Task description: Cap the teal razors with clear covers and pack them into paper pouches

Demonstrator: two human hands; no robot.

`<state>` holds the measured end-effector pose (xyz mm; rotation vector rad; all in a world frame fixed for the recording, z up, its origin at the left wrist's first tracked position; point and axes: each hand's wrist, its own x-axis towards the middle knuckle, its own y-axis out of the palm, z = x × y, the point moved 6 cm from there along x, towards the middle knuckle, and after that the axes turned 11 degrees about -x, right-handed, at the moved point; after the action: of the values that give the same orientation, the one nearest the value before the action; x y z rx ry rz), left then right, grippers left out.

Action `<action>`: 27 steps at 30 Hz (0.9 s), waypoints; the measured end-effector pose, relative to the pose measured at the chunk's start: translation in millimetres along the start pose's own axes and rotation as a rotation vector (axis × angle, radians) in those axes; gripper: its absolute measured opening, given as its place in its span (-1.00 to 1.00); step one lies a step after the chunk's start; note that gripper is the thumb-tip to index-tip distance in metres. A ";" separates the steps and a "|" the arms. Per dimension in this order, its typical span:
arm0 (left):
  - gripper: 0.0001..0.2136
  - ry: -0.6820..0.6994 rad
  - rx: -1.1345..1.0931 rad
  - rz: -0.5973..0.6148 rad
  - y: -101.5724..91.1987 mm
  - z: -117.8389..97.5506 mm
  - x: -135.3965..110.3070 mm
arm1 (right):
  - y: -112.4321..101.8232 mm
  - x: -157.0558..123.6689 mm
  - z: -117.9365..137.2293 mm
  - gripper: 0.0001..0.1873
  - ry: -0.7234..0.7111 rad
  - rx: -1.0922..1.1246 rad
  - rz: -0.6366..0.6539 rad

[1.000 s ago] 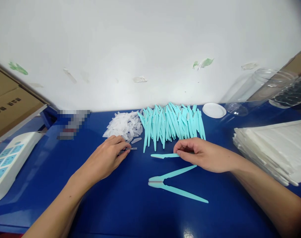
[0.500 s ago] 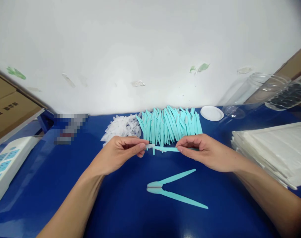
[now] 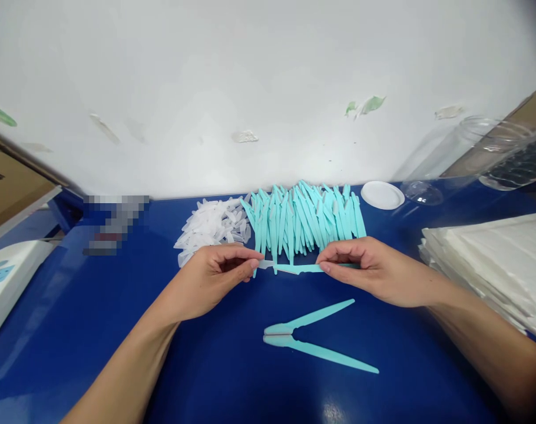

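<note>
My left hand (image 3: 226, 277) pinches a small translucent blade cap (image 3: 265, 265) between thumb and fingers. In my right hand (image 3: 365, 271) is the handle of a turquoise eyebrow razor (image 3: 301, 268), held level with its blade end pointing left. The cap meets the razor's tip; whether it sits over the blade or only touches it, I cannot tell. Below my hands, two turquoise razors (image 3: 334, 355) lie in a V on the blue table (image 3: 224, 365), their blade ends side by side. Behind my hands are a heap of turquoise razors (image 3: 301, 215) and a heap of translucent caps (image 3: 210, 221).
A white round lid (image 3: 383, 195) lies by the wall, near a clear plastic jar (image 3: 466, 147). White padded sheets (image 3: 493, 253) are stacked at the right. At the left stand a power strip (image 3: 16, 277) and a cardboard box (image 3: 12, 188).
The view has shifted slightly. My hands keep the same holds, with the cap still at the razor's tip. The two razors on the table have stayed put.
</note>
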<state>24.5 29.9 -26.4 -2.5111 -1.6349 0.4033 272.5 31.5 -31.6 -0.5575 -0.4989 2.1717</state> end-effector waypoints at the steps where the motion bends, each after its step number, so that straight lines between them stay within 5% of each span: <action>1: -0.76 0.000 0.009 0.010 1.7 -0.3 0.1 | 0.3 0.0 -0.2 -0.77 -0.002 -0.003 0.005; 10: -0.78 0.025 -0.073 0.071 35.5 -0.7 1.3 | 6.1 -0.9 1.3 -0.70 -0.003 -0.041 0.036; 17: -0.87 0.224 0.080 0.003 13.9 -15.1 -2.9 | -1.3 -1.8 -0.2 -0.75 -0.023 0.021 0.026; 21: -0.84 0.019 -0.147 -0.031 -0.3 -2.4 -0.5 | -7.3 -3.6 0.9 -0.79 -0.021 0.026 -0.008; 27: -0.78 -0.107 -0.209 0.056 12.0 3.5 0.4 | -4.0 -3.4 2.0 -0.77 -0.032 0.027 0.006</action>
<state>34.2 25.1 -32.7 -2.7359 -1.7321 0.3979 275.9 30.8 -27.1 -0.5106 -0.4850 2.1933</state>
